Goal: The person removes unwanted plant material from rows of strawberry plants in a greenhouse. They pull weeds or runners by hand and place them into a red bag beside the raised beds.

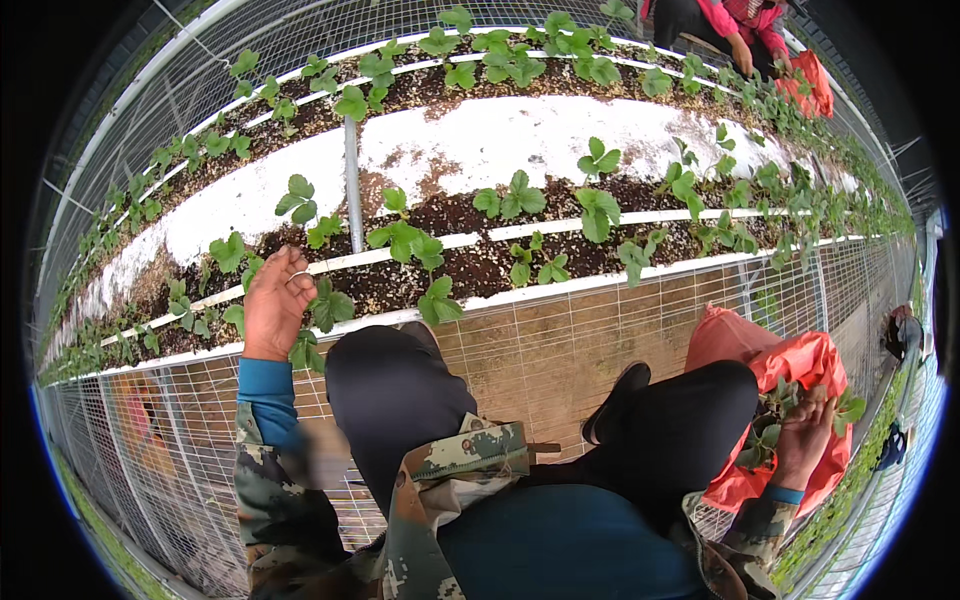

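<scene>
Strawberry-like seedlings [520, 197] rooted in dark soil along the near bed [470, 265], with more green rows in the far bed [420, 92] beyond a white sheet [480, 140]. Loose leafy plants [760, 440] in a red bag [725, 345] at near right. Left hand [273, 310] over the left stretch of the near bed, fingers curled, thumb close to forefinger; cannot tell whether pinching anything. Right hand [803, 440] at the bag's mouth against leaves, fingers extended and close together; cannot tell whether gripping. Judging by the rows, much of both beds already planted, with gaps of soil between some plants and bagged ones apparently left to set. At far right, a co-worker [748, 15] beside another red bag [808, 85].
</scene>
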Demonstrator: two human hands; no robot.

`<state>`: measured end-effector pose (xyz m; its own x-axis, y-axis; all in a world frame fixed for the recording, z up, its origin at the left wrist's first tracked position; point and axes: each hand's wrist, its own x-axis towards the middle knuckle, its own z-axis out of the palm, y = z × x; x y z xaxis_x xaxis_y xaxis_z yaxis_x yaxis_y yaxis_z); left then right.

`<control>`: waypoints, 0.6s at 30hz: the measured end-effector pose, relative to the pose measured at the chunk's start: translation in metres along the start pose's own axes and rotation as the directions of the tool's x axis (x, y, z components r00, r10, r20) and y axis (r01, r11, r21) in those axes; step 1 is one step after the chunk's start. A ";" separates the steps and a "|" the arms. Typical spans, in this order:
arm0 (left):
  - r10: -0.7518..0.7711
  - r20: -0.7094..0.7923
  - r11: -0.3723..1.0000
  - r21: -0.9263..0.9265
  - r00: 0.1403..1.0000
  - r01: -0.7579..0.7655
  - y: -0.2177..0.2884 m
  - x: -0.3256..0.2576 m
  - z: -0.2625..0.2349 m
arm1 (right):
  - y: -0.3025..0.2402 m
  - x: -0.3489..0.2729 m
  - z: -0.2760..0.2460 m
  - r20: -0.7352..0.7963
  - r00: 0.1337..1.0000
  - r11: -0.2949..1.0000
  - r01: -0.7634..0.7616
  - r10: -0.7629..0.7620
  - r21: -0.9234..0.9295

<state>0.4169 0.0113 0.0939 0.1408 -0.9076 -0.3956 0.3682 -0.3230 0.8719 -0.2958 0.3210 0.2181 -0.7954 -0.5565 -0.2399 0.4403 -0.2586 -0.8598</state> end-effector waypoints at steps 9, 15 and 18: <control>0.171 0.358 0.984 -0.010 0.918 -0.180 0.077 -0.056 0.117 | 0.015 -0.085 0.016 0.058 0.997 0.996 0.050 -0.046 -0.071; 0.086 0.634 0.927 0.231 0.769 -0.294 0.041 -0.137 0.221 | 0.017 -0.084 0.109 0.466 0.857 0.948 0.301 -0.219 -0.107; -0.230 0.653 0.642 0.659 0.722 -0.392 0.000 -0.160 0.222 | 0.048 -0.078 0.172 0.651 0.752 0.907 0.344 -0.109 -0.245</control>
<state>0.1901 0.0965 0.2218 -0.5829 -0.7561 -0.2975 -0.4250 -0.0284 0.9048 -0.1409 0.2164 0.2730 -0.3749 -0.9037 0.2068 0.0236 -0.2323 -0.9723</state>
